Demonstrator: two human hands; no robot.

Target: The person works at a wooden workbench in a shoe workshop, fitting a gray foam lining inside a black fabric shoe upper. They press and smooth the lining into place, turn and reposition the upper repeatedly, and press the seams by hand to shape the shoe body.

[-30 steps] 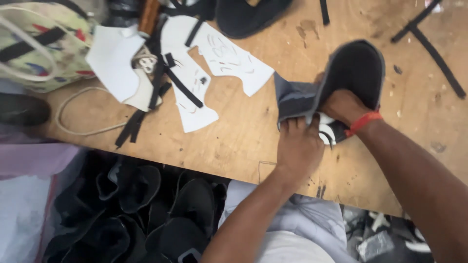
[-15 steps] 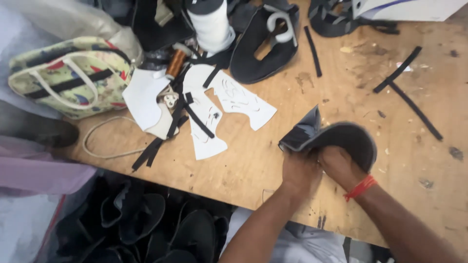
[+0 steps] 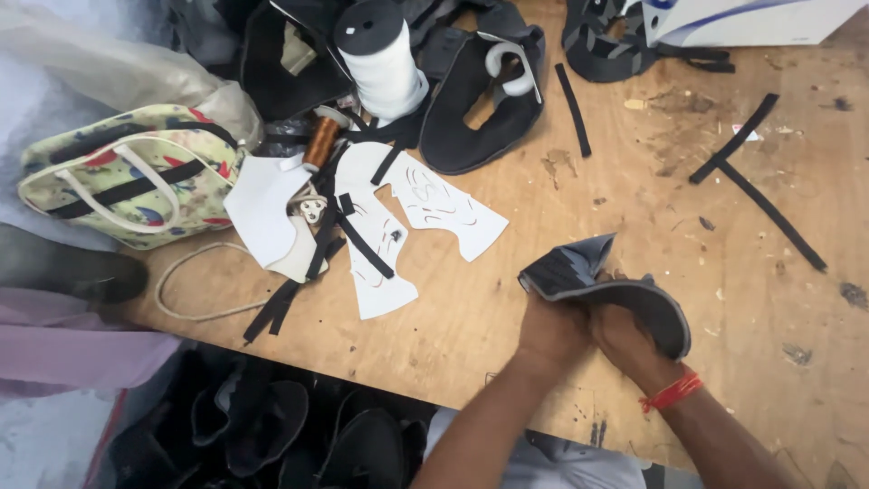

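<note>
Bare forearms, a red band [image 3: 671, 392] around the right wrist.

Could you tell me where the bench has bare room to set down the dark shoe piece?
Both hands grip the dark shoe piece. Bare wood lies between the white paper patterns and the crossed black strips, and at the table's right near corner. The far left is crowded: white thread spool, floral bag, dark cut pieces.

Shoe upper [image 3: 602, 285] on table [image 3: 561, 195], right of paper patterns [image 3: 407, 213]; thread spool [image 3: 380, 59] behind patterns; bag [image 3: 127, 177] far left.
</note>
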